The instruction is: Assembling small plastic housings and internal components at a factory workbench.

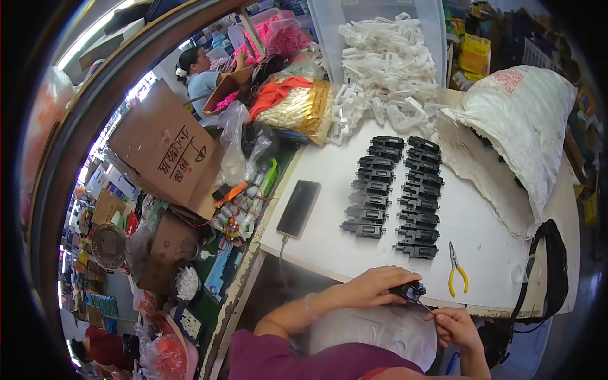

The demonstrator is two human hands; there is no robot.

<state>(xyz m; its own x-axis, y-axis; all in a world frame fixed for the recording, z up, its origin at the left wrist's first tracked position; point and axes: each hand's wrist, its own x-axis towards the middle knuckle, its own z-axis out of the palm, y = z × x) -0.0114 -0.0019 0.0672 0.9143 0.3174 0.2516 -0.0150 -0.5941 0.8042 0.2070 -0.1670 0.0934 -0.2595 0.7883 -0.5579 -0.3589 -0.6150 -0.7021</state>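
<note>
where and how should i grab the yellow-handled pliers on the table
Probably best by both yellow handles, coming from the near side with the right hand, the closer one. The pliers lie flat on the white tabletop, handles spread open toward the person and narrow tip pointing away, so the fingers could wrap both handles from above.

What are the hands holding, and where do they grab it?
The left hand holds a black part around its left end. The right hand seems to pinch a thin thing by one end, too small to name.
</note>
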